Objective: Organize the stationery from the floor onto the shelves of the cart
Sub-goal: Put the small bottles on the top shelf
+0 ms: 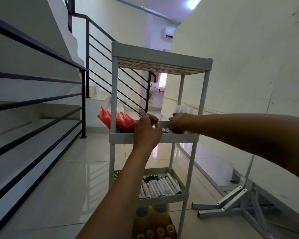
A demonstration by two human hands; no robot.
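Both my hands — left hand (147, 130), right hand (177, 122) — curl over dark pens (166, 130) on the cart (162, 138)'s middle shelf; actual grip unclear.

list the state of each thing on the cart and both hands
top shelf: nothing visible on it
red packs: upright, second shelf
markers: lying side by side, third shelf
tape rolls: stacked, bottom
left hand: curled over dark items
right hand: on the same items
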